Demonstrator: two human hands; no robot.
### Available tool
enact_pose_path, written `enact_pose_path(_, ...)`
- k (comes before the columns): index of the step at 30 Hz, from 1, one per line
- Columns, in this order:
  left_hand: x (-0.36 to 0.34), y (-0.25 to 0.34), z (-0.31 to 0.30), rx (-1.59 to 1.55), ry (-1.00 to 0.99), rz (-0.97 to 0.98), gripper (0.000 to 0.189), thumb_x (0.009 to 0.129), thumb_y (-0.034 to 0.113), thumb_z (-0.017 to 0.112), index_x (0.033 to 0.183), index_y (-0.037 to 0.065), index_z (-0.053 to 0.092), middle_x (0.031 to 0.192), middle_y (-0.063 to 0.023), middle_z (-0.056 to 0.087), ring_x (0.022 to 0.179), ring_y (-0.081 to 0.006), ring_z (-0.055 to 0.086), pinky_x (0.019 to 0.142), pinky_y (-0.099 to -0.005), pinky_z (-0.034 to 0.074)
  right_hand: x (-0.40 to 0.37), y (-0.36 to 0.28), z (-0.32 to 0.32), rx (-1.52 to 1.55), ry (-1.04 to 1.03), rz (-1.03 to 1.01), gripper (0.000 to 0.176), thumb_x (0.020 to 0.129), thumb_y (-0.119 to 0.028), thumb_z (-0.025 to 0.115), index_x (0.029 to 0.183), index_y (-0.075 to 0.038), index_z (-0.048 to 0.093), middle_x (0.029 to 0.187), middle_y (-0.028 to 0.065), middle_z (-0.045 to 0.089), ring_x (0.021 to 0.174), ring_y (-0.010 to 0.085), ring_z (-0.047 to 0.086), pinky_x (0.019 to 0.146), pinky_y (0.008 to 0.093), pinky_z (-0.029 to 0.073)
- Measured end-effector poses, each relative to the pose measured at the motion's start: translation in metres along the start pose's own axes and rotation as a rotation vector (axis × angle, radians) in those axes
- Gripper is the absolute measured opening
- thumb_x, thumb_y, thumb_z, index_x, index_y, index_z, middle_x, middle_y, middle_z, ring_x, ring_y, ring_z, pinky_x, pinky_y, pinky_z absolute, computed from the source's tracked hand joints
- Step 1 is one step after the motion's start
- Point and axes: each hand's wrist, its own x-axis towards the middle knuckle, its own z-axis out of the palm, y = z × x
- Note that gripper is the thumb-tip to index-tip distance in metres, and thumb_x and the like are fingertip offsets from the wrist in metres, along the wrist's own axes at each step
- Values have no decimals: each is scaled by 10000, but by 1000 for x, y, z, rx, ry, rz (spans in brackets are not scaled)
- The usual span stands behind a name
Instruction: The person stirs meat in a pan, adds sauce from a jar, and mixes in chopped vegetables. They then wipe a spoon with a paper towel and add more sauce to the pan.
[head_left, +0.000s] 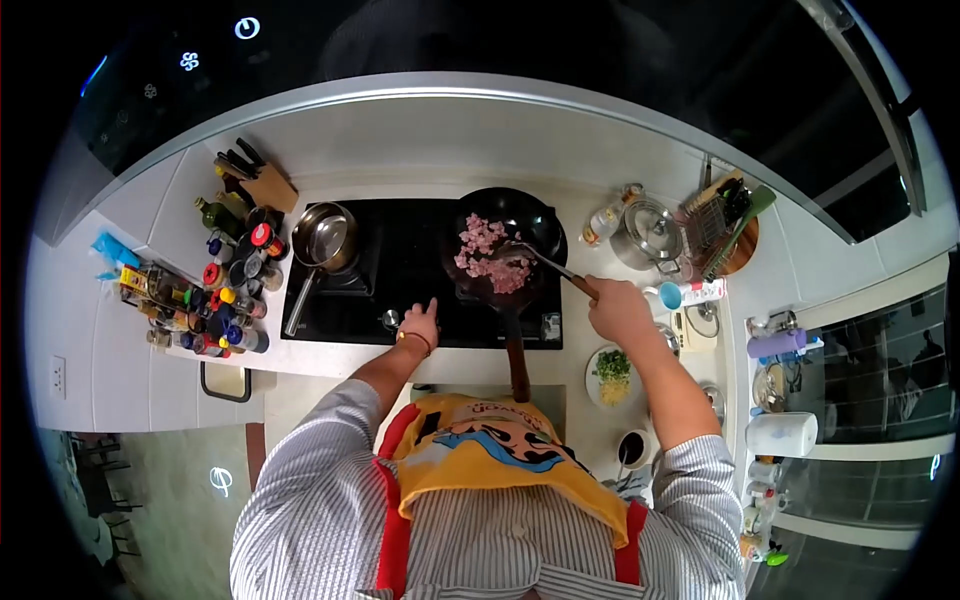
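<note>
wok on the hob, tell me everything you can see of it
The wok is round, black and looks like dark metal, with a long brown handle, seemingly wood, pointing toward the person. It sits upright on the right side of the black hob. Pink diced meat lies mostly in its left half. A spatula, held by the right hand, rests in it. No hand touches the wok.

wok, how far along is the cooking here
Done: the chopped meat is in the wok, though it looks pink. In hand: the right hand grips a spatula in the meat; the left hand is by a knob on the hob. Left: the chopped greens sit unused on their plate.
</note>
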Motion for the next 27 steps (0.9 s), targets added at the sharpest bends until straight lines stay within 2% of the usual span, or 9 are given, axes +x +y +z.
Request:
enact_pose_path(2, 29, -12, 20, 145, -252, -1, 528, 920, 298, 715, 1385, 96, 570, 1279, -199, 567, 1205, -386, 579, 973, -447, 543, 2, 2, 13, 24, 43, -21, 437, 845, -115, 630, 1278, -138, 689, 965, 240, 716, 923, 432, 682, 847, 510, 548)
enact_pose_path(6, 32, 12, -19, 127, -445, -166, 481, 970, 460, 632, 1194, 44, 722, 1244, -198, 686, 1166, -370, 657, 957, -454, 558, -8, 4, 23, 63, 67, 28, 443, 847, -116, 644, 1287, -141, 685, 978, 243, 714, 919, 436, 679, 840, 509, 548)
enact_pose_path(7, 18, 33, -44, 100, -414, -160, 562, 996, 552, 545, 1080, 43, 768, 1133, -191, 736, 1113, -350, 692, 942, -454, 562, -15, 3, 16, 59, 62, 26, 443, 847, -116, 644, 1287, -140, 685, 978, 243, 714, 919, 436, 679, 840, 509, 548)
enact_pose_path(10, -14, 104, -50, 8, -534, -22, 678, 1015, 637, 402, 1131, 74, 763, 1213, -192, 711, 1119, -370, 685, 959, -443, 543, -33, 1, -28, -36, 28, -25, 492, 838, -94, 625, 1328, -125, 656, 969, 219, 727, 922, 420, 690, 844, 506, 557)
enact_pose_path(11, -31, 112, -16, -535, -534, 61, 605, 1007, 586, 513, 1032, 27, 740, 1110, -194, 731, 987, -361, 703, 903, -461, 557, -36, 2, -36, -41, 4, -61, 465, 840, -98, 623, 1302, -114, 667, 964, 222, 725, 922, 419, 690, 840, 509, 557)
enact_pose_path(13, -59, 159, 13, -1859, -1014, -694, 413, 1022, 456, 578, 1032, 49, 652, 987, -154, 710, 867, -308, 686, 845, -452, 564, -29, 9, -28, -92, -50, -145, 405, 853, -117, 608, 1252, -104, 672, 945, 226, 720, 915, 421, 690, 829, 514, 557)
enact_pose_path(17, -87, 194, -10, -1797, -663, -556, 267, 1027, 288, 608, 1107, 43, 537, 832, -87, 629, 785, -233, 655, 743, -372, 556, 16, 19, 31, 7, 65, -151, 378, 875, -141, 594, 1247, -126, 658, 945, 217, 721, 924, 432, 684, 830, 515, 554)
enact_pose_path(23, -98, 163, -31, -1630, -590, -496, 265, 1029, 304, 601, 1080, 49, 552, 832, -64, 635, 713, -210, 644, 675, -342, 531, 23, 21, 81, 185, 47, -82, 518, 917, -196, 593, 1433, -181, 564, 974, 230, 714, 947, 461, 667, 854, 510, 551)
enact_pose_path(27, -104, 150, -48, -1563, -582, -487, 298, 1021, 332, 613, 1092, 46, 563, 831, -64, 635, 713, -204, 651, 669, -334, 534, 15, 27, 49, 196, 61, -57, 462, 919, -191, 592, 1380, -172, 613, 1015, 243, 708, 969, 455, 665, 880, 525, 540)
